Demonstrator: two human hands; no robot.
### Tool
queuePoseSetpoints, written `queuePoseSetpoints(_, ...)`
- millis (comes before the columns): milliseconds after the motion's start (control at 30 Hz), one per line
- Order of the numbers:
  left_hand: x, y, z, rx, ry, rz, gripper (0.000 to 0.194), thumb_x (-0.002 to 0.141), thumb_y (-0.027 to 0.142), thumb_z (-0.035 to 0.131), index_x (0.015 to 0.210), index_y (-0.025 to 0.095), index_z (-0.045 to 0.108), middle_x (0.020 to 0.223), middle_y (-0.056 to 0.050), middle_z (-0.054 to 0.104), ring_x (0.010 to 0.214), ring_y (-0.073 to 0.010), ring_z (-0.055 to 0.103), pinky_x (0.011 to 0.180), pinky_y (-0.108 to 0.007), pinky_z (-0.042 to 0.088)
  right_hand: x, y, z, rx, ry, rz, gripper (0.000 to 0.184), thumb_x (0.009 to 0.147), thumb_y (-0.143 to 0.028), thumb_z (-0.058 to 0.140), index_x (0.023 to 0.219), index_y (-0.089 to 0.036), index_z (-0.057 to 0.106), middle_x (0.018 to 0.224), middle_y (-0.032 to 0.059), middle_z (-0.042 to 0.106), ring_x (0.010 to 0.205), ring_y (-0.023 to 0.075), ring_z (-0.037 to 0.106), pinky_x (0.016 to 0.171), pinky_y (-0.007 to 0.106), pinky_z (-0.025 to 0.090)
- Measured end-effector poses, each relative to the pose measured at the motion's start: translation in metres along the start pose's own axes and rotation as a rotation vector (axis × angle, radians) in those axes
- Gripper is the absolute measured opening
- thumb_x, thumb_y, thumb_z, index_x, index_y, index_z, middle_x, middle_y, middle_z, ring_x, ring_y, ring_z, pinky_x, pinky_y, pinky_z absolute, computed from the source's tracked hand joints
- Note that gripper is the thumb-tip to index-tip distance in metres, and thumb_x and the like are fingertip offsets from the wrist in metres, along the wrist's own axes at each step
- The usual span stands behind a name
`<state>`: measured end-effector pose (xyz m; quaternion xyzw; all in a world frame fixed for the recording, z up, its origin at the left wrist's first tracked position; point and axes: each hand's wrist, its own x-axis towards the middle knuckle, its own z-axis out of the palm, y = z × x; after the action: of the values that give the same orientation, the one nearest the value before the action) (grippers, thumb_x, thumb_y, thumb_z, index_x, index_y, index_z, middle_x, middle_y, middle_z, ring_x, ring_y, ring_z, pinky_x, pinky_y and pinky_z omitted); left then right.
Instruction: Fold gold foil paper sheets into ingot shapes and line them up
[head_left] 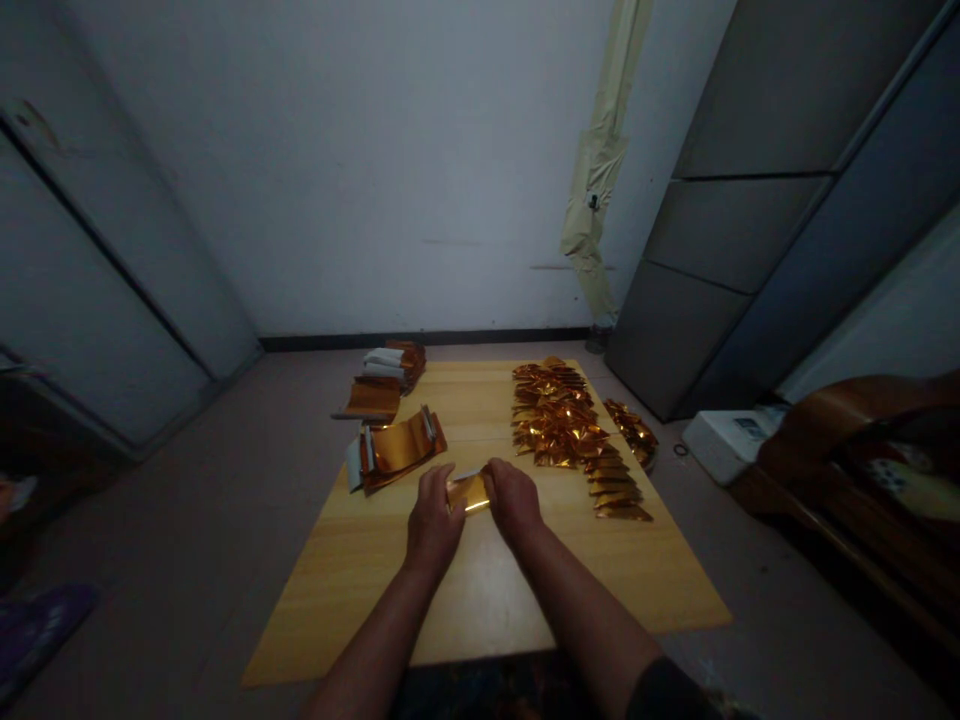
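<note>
Between my two hands is a sheet of gold foil paper, its near edge shiny and a pale strip along its far side. My left hand grips its left end with the fingers closed. On the right end, my right hand is closed in the same way. Just beyond my left hand lies a stack of gold foil sheets with curled ends. To the right, folded gold foil pieces lie in a dense heap, and a row of them overlaps nearer to me.
All this rests on a wooden table. More foil sheets curl over its far left edge. Beyond the right edge stands a container of folded foil. A white box, a carved wooden seat and a grey refrigerator are on the right.
</note>
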<state>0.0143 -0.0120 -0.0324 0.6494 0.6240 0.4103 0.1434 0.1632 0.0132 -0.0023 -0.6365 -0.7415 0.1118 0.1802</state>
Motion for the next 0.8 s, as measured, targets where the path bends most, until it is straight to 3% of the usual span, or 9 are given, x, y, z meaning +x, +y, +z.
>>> queuePoseSetpoints(100, -0.001, -0.004, 0.003, 0.048, -0.002, 0.098, 0.045, 0.080, 0.016, 0.056, 0.124, 0.024, 0.053, 0.139, -0.011, 0.045, 0.122, -0.0251, 0.054, 0.095, -0.041, 0.052, 0.000, 0.000, 0.001, -0.013, 0.004, 0.011, 0.016, 0.097, -0.023, 0.045, 0.101, -0.021, 0.061, 0.096, 0.0040, 0.068, 0.085, 0.0167, 0.063, 0.071, 0.026, 0.037)
queuePoseSetpoints(333, -0.003, -0.006, 0.006, 0.102, 0.008, 0.079, 0.031, 0.089, 0.024, 0.049, 0.117, 0.021, 0.060, 0.143, -0.012, 0.041, 0.120, -0.0263, 0.056, 0.094, -0.042, 0.053, 0.004, 0.000, 0.002, -0.060, -0.014, 0.060, 0.015, 0.098, -0.024, 0.043, 0.104, -0.021, 0.057, 0.098, 0.0048, 0.067, 0.082, 0.0161, 0.063, 0.066, 0.025, 0.035)
queuePoseSetpoints(533, -0.003, -0.015, 0.013, 0.137, -0.040, 0.098, 0.031, 0.087, 0.020, 0.049, 0.113, 0.016, 0.064, 0.144, -0.015, 0.042, 0.128, -0.0297, 0.049, 0.107, -0.047, 0.044, 0.009, -0.003, -0.002, -0.098, -0.057, 0.094, 0.016, 0.099, -0.026, 0.041, 0.102, -0.020, 0.056, 0.098, 0.0058, 0.068, 0.083, 0.0170, 0.065, 0.064, 0.026, 0.035)
queuePoseSetpoints(800, -0.003, -0.018, 0.017, 0.254, -0.027, 0.152, 0.028, 0.086, 0.018, 0.048, 0.109, 0.014, 0.064, 0.140, -0.017, 0.047, 0.126, -0.0313, 0.050, 0.105, -0.049, 0.044, 0.012, -0.005, -0.004, -0.106, -0.090, 0.120, 0.017, 0.098, -0.027, 0.042, 0.104, -0.020, 0.056, 0.098, 0.0070, 0.069, 0.082, 0.0184, 0.066, 0.064, 0.026, 0.036)
